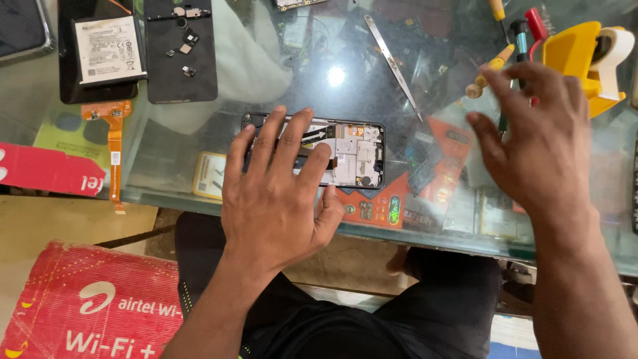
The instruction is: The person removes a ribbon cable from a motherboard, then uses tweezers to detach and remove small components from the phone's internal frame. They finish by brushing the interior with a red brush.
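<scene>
While its fingers spread flat, the left hand (276,193) presses palm-down on an opened black smartphone with its back cover off (345,154), gripping nothing; the fingertips cover the phone's left half and the thumb rests at its lower edge. That phone lies lengthwise at the centre of the frame on a glossy glass tabletop (319,80), its exposed silver metal shielding and dark board showing to the right of the fingers. The right hand (541,143) hovers open at the right of the frame, fingers loosely splayed and slightly blurred, holding nothing, its fingertips near a yellow-handled screwdriver (488,72) and a yellow plastic tape dispenser with a pale roll (588,60). Slim steel tweezers (393,66) lie diagonally above the phone. At the upper left a flat white battery (106,50) rests on a black panel, beside a second black phone panel dotted with small loose parts (181,53). An orange flex ribbon (114,146) hangs over the table's left edge. A red corrugated cardboard box (93,306) sits at the lower left.
</scene>
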Tool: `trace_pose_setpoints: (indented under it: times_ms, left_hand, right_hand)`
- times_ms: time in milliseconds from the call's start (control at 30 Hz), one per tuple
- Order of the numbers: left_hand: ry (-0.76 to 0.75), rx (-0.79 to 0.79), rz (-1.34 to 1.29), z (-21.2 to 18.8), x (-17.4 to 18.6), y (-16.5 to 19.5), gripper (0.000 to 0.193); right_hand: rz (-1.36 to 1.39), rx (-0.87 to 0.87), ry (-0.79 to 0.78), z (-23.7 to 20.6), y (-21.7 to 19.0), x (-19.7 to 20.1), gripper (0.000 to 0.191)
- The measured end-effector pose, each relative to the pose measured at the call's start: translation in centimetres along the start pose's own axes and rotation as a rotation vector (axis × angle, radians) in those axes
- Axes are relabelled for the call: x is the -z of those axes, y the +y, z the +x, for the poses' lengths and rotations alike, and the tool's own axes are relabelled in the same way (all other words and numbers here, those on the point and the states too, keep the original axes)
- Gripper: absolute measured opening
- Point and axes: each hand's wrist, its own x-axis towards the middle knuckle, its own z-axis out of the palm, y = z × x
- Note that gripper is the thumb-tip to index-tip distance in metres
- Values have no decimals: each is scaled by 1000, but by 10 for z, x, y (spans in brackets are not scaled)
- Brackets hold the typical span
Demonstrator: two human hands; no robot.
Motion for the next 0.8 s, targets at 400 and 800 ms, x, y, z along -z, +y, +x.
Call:
trace_pose_setpoints:
  times_ms: [400, 800]
  left_hand:
    - [8, -10, -15, 5, 7, 0, 44]
    - [20, -8, -46, 20, 12, -4, 44]
  right_hand:
    - [70, -66, -46, -2, 12, -7, 24]
    - [318, -231, -58, -7, 44, -41, 19]
